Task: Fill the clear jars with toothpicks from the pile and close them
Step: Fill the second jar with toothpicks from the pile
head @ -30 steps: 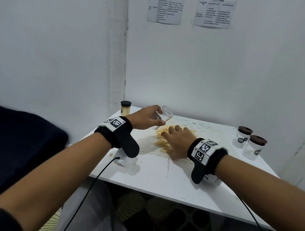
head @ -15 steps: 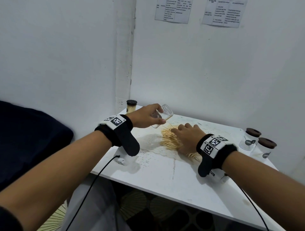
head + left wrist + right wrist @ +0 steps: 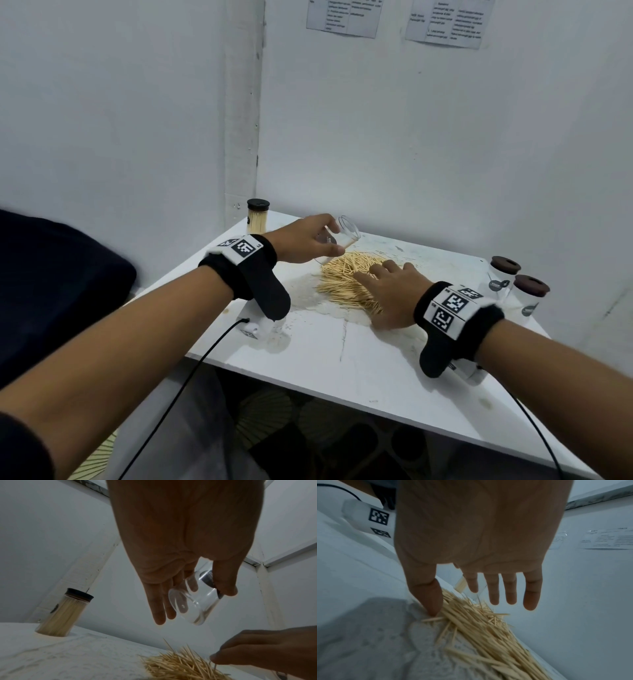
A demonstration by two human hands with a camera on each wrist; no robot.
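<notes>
My left hand (image 3: 308, 241) (image 3: 197, 592) holds a clear lidless jar (image 3: 337, 238) (image 3: 193, 601) tilted above the far left edge of the toothpick pile (image 3: 346, 282) (image 3: 180, 666) (image 3: 481, 626). A few toothpicks lie inside the jar. My right hand (image 3: 387, 291) (image 3: 481, 599) lies over the pile's right side with fingers spread and straight, the thumb touching the table beside the sticks. A full jar with a dark lid (image 3: 257, 217) (image 3: 63, 614) stands at the table's far left corner.
Two empty clear jars with brown lids (image 3: 503, 277) (image 3: 531, 298) stand at the right edge of the white table (image 3: 342, 359). Walls close the table off at the back and left. A white device with a cable (image 3: 257, 329) lies near my left wrist.
My right hand has slid right across the pile and its fingers have spread open. The left hand still holds the tilted jar in about the same place.
</notes>
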